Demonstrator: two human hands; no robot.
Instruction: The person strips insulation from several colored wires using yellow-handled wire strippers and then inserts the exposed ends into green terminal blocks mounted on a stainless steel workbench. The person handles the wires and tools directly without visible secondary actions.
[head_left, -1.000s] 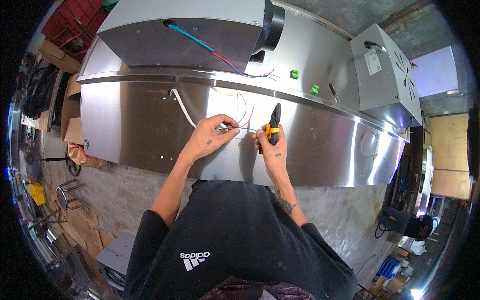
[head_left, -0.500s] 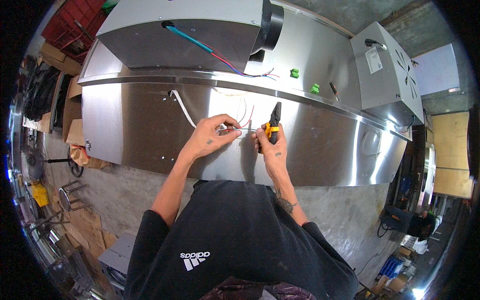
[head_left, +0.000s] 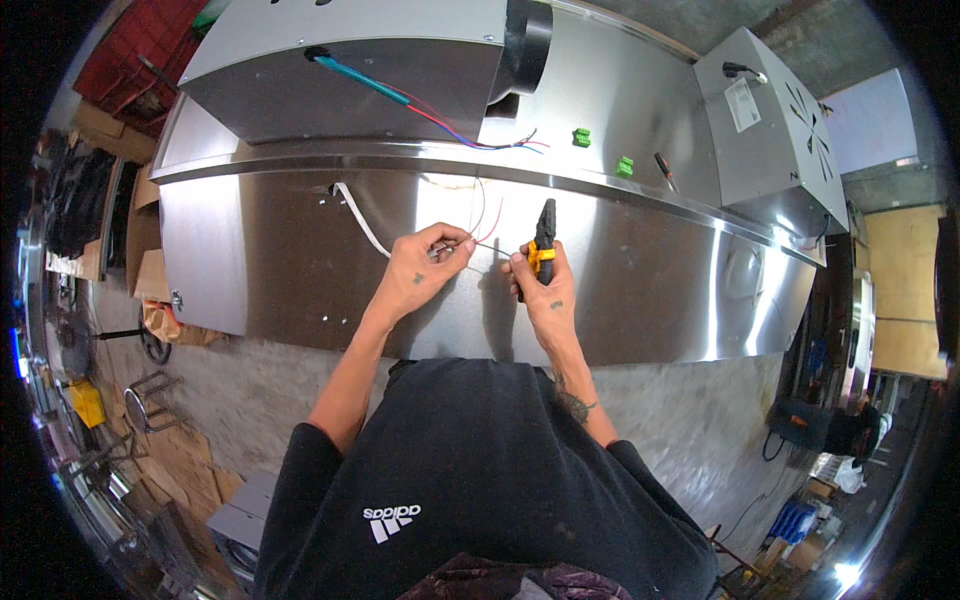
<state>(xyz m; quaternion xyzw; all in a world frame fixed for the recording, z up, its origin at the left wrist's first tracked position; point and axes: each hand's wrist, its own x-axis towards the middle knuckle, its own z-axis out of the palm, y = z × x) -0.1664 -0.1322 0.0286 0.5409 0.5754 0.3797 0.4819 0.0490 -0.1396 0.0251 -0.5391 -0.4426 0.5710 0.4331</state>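
Observation:
My left hand (head_left: 422, 265) is closed in a pinch on the thin wires at the end of a white cable (head_left: 362, 220), which comes out of a hole in the steel panel (head_left: 640, 270). A red wire (head_left: 500, 212) and a dark one curve up beyond its fingertips. My right hand (head_left: 547, 292) grips combination pliers (head_left: 545, 232) with black and yellow handles, jaws pointing up and away. Between that hand's thumb and finger sits the end of a thin dark wire (head_left: 492, 247), stretched across from the left fingertips.
Behind the panel's raised edge, a grey metal box (head_left: 330, 95) has a black round outlet (head_left: 527, 45) and a teal-sleeved cable (head_left: 365, 82) with loose wires. Two green connectors (head_left: 582, 137), a screwdriver (head_left: 665, 168) and another grey box (head_left: 765, 130) stand or lie to the right.
My left fingertips have shifted slightly up and left along the wires, and the dark wire now slants down toward my right hand. The pliers stay in my right hand. The whole view has moved slightly.

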